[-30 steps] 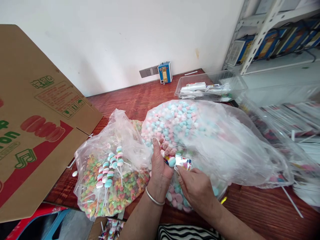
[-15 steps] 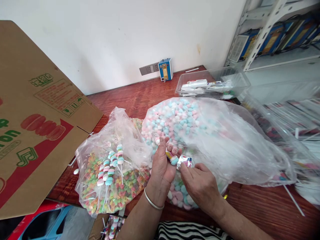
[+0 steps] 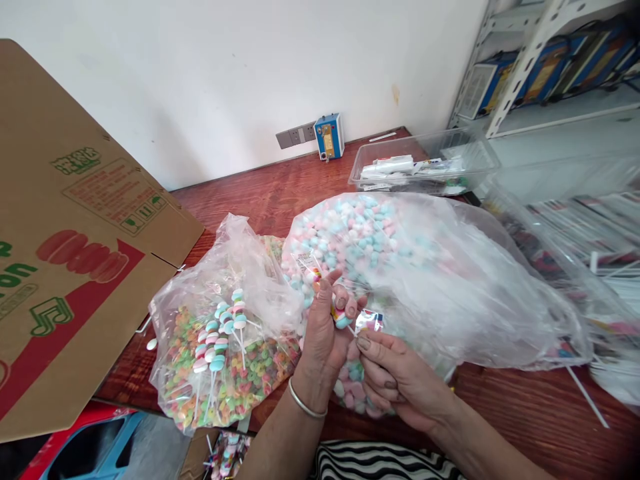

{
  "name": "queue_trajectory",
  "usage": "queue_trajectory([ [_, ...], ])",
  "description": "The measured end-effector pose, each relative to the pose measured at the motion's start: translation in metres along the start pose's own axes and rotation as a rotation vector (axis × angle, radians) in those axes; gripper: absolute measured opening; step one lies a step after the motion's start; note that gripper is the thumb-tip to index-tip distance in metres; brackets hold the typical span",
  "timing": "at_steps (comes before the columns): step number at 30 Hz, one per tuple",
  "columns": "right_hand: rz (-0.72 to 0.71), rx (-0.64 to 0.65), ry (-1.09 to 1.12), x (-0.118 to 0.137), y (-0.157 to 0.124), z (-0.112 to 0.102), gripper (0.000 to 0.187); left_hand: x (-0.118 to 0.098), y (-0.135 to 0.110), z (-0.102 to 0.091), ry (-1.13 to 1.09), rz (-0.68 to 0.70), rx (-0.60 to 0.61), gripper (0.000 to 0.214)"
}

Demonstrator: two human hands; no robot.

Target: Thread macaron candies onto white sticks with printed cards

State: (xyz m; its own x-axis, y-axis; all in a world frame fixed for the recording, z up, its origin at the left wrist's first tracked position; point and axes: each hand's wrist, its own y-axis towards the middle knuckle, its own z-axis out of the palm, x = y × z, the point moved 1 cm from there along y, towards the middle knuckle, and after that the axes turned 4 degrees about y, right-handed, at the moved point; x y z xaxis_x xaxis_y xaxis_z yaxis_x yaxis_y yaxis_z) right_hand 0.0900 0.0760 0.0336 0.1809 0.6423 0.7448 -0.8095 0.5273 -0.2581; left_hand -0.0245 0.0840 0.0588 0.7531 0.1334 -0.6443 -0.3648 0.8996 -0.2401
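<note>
My left hand [image 3: 324, 337] has its fingers curled round a candy lollipop [image 3: 342, 320] in a printed clear wrapper. One clear end of that wrapper [image 3: 306, 261] sticks out above the thumb, and a shiny end [image 3: 370, 321] shows at the lower right. Thumb and fingertips of my right hand [image 3: 400, 373] pinch at the lollipop's white stick, beside the shiny end. Below both hands lies a large clear bag of pink, blue and white candies [image 3: 350, 230]. To the left, several bare candy lollipops [image 3: 220, 333] lie on a bag of coloured ring candies [image 3: 260, 383].
A cardboard box [image 3: 75, 220] stands at the left. Behind the bags are a clear plastic tray [image 3: 425, 157] of packets and a small blue device [image 3: 329, 137] by the wall. Clear bins [image 3: 565, 267] of wrappers and sticks sit at right. Wrapped lollipops [image 3: 227, 453] lie below the table edge.
The wrapper now extends above my left thumb, and the lollipop sits inside its printed part. My right hand has turned and pinches lower, at the stick.
</note>
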Motion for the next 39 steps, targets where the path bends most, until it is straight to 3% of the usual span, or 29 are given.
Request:
queue_trajectory([
  [4, -0.382, -0.218, -0.597, 0.009, 0.007, 0.000, 0.026, 0.019, -0.008, -0.002, 0.047, 0.001, -0.007, 0.027],
  [6, -0.493, -0.259, -0.872, 0.011, 0.009, -0.003, 0.025, 0.022, -0.008, -0.004, 0.061, 0.018, -0.001, 0.029],
  [10, -0.563, -0.278, -1.188, 0.007, 0.004, -0.010, 0.028, -0.003, 0.004, -0.011, 0.009, 0.072, -0.046, 0.045],
  [13, -0.621, -0.263, -1.301, -0.001, 0.000, -0.012, 0.029, -0.029, 0.018, -0.015, -0.057, 0.150, -0.048, 0.035],
  [16, -0.659, -0.287, -1.345, -0.006, 0.003, -0.010, 0.030, -0.032, 0.024, -0.014, -0.112, 0.113, 0.007, 0.021],
  [19, -0.656, -0.349, -1.352, -0.008, 0.009, -0.008, 0.031, -0.011, 0.018, -0.008, -0.122, 0.038, -0.019, 0.021],
  [23, -0.578, -0.357, -1.229, -0.006, 0.015, -0.010, 0.029, 0.012, 0.006, -0.003, -0.023, 0.036, -0.069, 0.026],
  [26, -0.470, -0.314, -1.063, -0.001, 0.013, -0.014, 0.031, 0.003, 0.008, -0.004, -0.015, 0.032, -0.040, 0.031],
  [32, -0.344, -0.195, -0.921, -0.002, 0.000, -0.016, 0.031, -0.042, 0.033, -0.015, -0.137, 0.110, -0.029, 0.021],
  [35, -0.354, -0.202, -0.931, -0.007, -0.003, -0.014, 0.032, -0.039, 0.037, -0.018, -0.144, 0.092, -0.007, 0.018],
  [39, -0.399, -0.237, -0.884, -0.007, -0.001, -0.008, 0.030, -0.014, 0.032, -0.016, -0.178, 0.017, -0.017, 0.021],
])
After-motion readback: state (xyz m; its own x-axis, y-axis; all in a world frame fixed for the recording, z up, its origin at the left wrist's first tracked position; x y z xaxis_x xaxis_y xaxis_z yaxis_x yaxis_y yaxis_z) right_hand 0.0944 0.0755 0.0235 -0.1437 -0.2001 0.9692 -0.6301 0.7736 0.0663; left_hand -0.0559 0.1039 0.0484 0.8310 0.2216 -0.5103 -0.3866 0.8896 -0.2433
